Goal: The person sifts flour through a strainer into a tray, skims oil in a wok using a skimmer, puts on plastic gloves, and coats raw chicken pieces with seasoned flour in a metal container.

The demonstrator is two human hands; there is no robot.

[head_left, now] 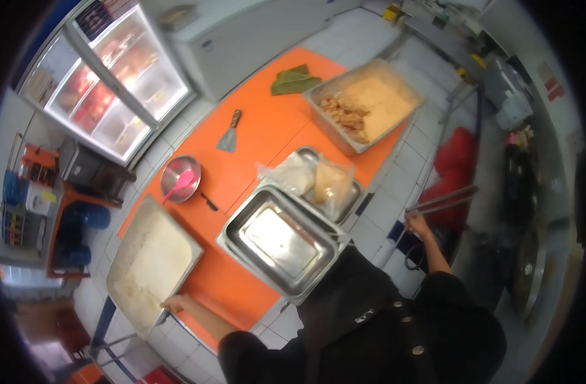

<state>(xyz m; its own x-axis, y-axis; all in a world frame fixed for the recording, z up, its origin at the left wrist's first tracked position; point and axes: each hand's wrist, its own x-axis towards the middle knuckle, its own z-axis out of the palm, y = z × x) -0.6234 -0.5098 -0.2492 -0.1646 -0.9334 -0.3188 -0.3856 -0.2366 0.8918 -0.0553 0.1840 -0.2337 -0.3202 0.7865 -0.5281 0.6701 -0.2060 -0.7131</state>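
Steel tray (175, 223) of white powder right at the left hand (173, 303), gripped by its near edge. Closed in the right hand (418, 222), well apart from the orange tabletop (258, 121): long metal tongs (445, 198), or so by their blurred look. Between both hands, a deep shiny pan (256, 271); just beyond, toward the right hand's side, a white bag (294, 175) and a pale orange bag (331, 182) in a second pan (354, 199). Farther ahead of the right hand, a large tub (334, 134) with orange powder (379, 96) and heaped coated pieces (346, 117). Ahead of the left hand, past the tray, a metal bowl (174, 171) with a pink utensil (184, 180); farther still, a scraper (227, 139).
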